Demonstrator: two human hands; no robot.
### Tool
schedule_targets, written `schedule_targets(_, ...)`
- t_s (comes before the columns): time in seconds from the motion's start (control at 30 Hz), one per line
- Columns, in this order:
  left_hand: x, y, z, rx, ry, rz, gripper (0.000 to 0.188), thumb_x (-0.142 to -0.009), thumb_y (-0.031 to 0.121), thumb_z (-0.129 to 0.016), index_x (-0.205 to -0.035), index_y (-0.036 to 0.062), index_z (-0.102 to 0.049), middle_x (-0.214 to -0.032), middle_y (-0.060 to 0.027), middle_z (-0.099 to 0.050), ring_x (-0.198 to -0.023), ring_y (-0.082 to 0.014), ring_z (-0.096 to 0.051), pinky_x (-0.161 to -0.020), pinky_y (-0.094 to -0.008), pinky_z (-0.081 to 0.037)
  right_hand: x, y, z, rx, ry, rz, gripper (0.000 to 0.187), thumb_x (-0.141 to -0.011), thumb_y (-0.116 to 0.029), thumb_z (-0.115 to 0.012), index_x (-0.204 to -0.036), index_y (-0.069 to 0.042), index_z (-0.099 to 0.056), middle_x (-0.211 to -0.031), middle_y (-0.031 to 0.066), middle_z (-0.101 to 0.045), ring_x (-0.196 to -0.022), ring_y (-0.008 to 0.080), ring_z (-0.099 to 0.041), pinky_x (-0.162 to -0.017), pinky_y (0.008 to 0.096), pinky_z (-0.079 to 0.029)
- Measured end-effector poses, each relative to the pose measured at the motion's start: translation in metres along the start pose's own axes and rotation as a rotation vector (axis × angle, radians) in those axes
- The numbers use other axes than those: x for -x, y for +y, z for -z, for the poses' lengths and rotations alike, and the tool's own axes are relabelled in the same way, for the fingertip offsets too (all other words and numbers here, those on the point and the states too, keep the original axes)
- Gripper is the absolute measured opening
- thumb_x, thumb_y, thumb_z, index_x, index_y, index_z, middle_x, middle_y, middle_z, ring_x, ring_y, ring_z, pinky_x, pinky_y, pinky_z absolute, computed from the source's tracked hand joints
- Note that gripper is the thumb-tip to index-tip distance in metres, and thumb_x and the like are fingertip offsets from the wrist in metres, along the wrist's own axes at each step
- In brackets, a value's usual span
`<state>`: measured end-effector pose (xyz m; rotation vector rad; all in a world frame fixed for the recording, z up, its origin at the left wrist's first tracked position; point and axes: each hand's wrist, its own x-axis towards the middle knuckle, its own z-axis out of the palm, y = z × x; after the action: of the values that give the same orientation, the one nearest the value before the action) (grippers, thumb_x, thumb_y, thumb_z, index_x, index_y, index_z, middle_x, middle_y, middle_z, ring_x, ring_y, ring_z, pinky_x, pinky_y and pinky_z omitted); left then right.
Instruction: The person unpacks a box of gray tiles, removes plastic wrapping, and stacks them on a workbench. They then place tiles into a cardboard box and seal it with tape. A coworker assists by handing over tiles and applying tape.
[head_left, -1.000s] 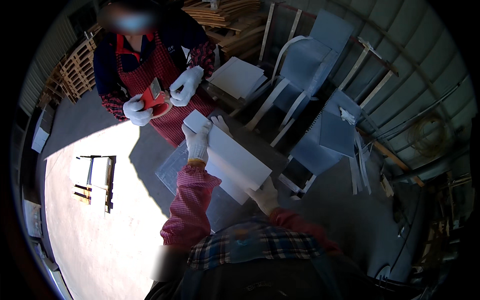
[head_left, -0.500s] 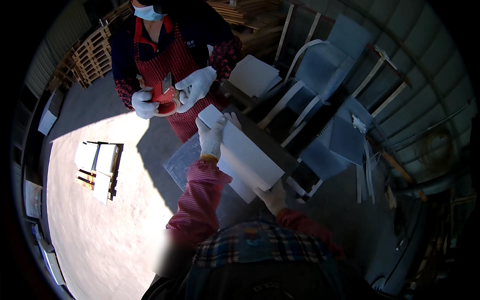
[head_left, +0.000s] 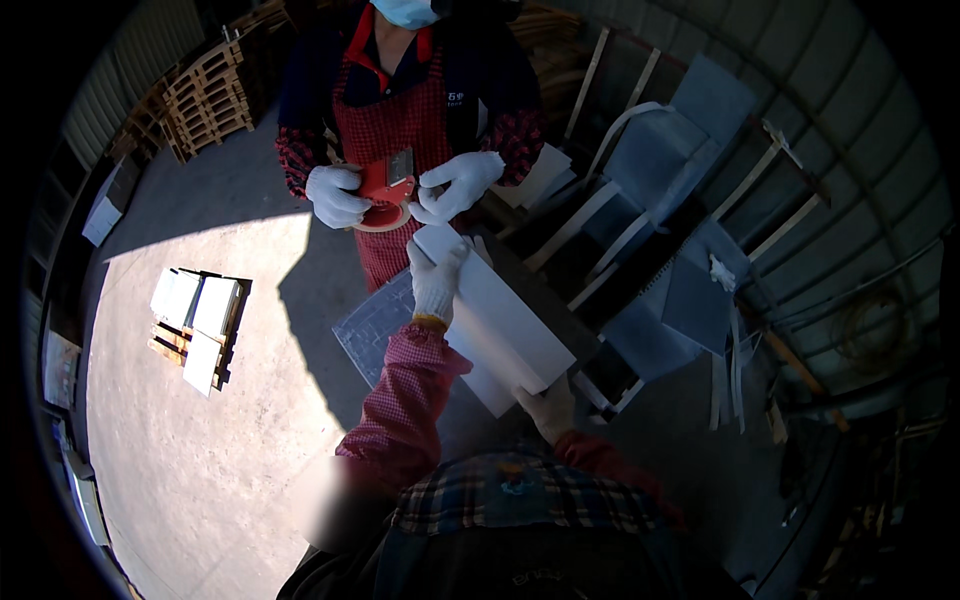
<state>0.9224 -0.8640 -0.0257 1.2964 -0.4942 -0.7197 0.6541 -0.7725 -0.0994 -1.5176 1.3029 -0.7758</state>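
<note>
A long white box [head_left: 510,325] lies slantwise on a dark worktable in front of me. My left hand [head_left: 437,282], in a white glove, grips its far end from the left side. My right hand [head_left: 549,408], also gloved, holds the near right end, its fingers partly hidden below the box. Along the box's left side shows another white surface [head_left: 485,383]; whether it belongs to the box I cannot tell. Across the table a co-worker in white gloves holds a red tape dispenser [head_left: 386,183] with both hands, just beyond the box's far end.
A grey board-like surface [head_left: 375,322] extends left of my forearm. To the right stand grey panels [head_left: 655,160] with pale strips and a frame. White sheets on a pallet [head_left: 210,310] lie on the sunlit floor at left. Wooden pallets [head_left: 208,105] are stacked behind.
The view has shifted, so most of the scene sits a little differently. The co-worker's tape dispenser is now closer above the box's far end. Both my hands keep their hold.
</note>
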Motion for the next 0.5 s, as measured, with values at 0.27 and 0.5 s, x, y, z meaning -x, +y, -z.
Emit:
schedule_targets(0.27,0.002,0.003,0.01,-0.009,-0.018,-0.015,0.057,-0.085,0.014,-0.077,-0.131,0.0065,-0.045,-0.116,-0.0137,-0.065,-0.099,-0.0265,-0.069,-0.081,-0.0408,-0.06,0.008,-0.003,-0.007,-0.026,0.011,-0.011,0.071,-0.079,-0.028,-0.083,-0.137,-0.003,-0.052,-0.124,0.0166,-0.069,-0.112,0.0307,-0.069,-0.095,0.0407,-0.055)
schedule_targets(0.5,0.003,0.001,0.016,0.033,-0.04,-0.026,0.056,-0.086,0.011,-0.076,-0.133,0.007,-0.044,-0.119,-0.0137,-0.064,-0.105,-0.0268,-0.068,-0.086,-0.0405,-0.059,0.009,0.005,-0.012,-0.023,0.013,-0.012,0.072,-0.078,-0.028,-0.083,-0.138,-0.002,-0.052,-0.125,0.0169,-0.068,-0.114,0.0314,-0.068,-0.097,0.0404,-0.054)
